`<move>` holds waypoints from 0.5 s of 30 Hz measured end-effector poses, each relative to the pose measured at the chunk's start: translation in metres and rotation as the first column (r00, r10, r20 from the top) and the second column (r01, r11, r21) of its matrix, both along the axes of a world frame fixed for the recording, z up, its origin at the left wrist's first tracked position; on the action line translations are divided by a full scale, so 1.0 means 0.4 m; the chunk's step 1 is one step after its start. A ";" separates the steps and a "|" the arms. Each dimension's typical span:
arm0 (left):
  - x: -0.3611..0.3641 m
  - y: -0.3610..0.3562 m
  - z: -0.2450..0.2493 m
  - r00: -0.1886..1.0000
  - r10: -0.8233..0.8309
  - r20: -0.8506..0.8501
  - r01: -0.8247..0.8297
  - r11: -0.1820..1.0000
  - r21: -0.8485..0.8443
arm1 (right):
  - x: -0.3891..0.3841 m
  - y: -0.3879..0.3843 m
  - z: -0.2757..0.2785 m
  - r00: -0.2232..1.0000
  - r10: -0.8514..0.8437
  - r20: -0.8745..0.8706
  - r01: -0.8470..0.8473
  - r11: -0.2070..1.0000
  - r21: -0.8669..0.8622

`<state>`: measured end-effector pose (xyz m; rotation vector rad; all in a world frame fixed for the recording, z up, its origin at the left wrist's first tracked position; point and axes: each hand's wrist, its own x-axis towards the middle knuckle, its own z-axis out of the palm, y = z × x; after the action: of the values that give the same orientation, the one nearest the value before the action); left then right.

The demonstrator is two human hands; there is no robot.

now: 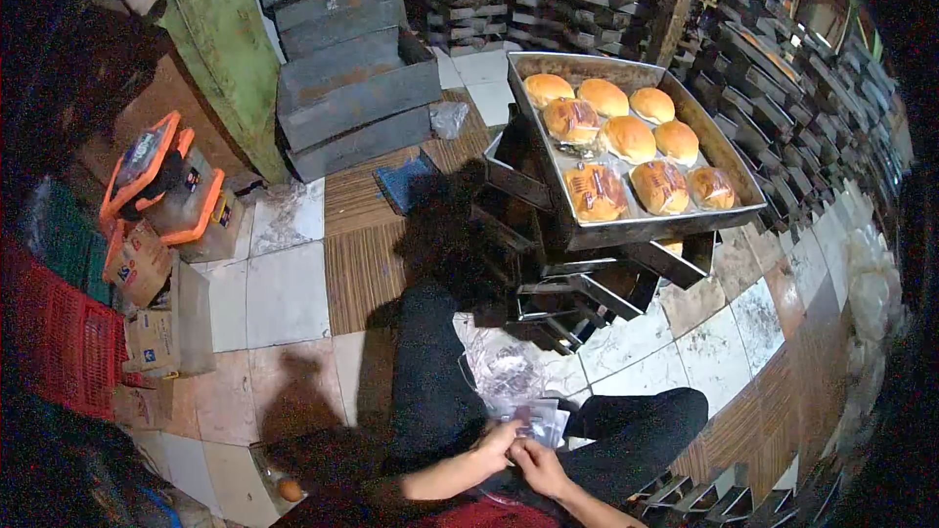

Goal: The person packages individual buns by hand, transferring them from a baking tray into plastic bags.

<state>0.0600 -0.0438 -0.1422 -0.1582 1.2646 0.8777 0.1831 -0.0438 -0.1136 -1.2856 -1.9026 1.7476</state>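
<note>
Both of my hands meet low in front of my lap, over a small stack of clear plastic bags [543, 422]. My left hand [496, 444] is closed on the stack's near edge. Beside it, my right hand [540, 467] is closed against the same bags, its fingertips partly hidden. More crumpled clear plastic [509, 370] lies on the floor just beyond, between my legs. Ahead to the right, a dark metal tray [675, 232] bears several round buns. Some are bare, like the golden bun [629, 138]; others are in clear wrapping, like the wrapped bun [595, 192] at the front.
The tray rests on a staggered pile of dark metal trays [548, 279]. Large grey pans [357, 88] are stacked at the back left. Orange-lidded containers [191, 205] and a red crate [68, 342] stand at left. An egg [290, 490] is near the bottom. More tins line the right.
</note>
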 end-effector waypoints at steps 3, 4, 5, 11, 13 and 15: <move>-0.049 0.004 0.111 0.987 0.084 -0.138 -0.075 0.995 0.068 | 0.034 0.047 0.054 0.957 -0.269 -0.111 0.261 0.962 -0.081; -0.053 -0.009 0.088 0.978 0.106 -0.182 -0.065 0.974 0.219 | 0.040 0.097 0.058 0.911 -0.394 -0.120 0.402 0.914 0.055; -0.056 -0.002 0.117 0.970 0.178 -0.166 -0.121 0.946 0.302 | 0.034 0.136 0.061 0.923 -0.369 -0.107 0.384 0.895 0.226; -0.137 0.124 0.323 0.901 0.349 -0.259 -0.150 0.810 0.567 | -0.044 0.245 0.212 0.816 -0.450 -0.364 0.233 0.832 -0.504; -0.183 0.134 0.328 0.909 0.337 -0.244 -0.043 0.660 0.750 | -0.047 0.314 0.313 0.861 -0.332 -0.384 0.310 0.943 -0.118; -0.208 0.153 0.356 0.955 0.251 -0.156 0.044 0.400 0.915 | -0.046 0.365 0.379 0.826 -0.310 -0.470 0.334 0.942 -0.034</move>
<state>-0.0231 0.0173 0.0003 0.8322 0.8335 1.6551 0.1648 0.1024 0.0379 -0.9753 -1.3561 1.6325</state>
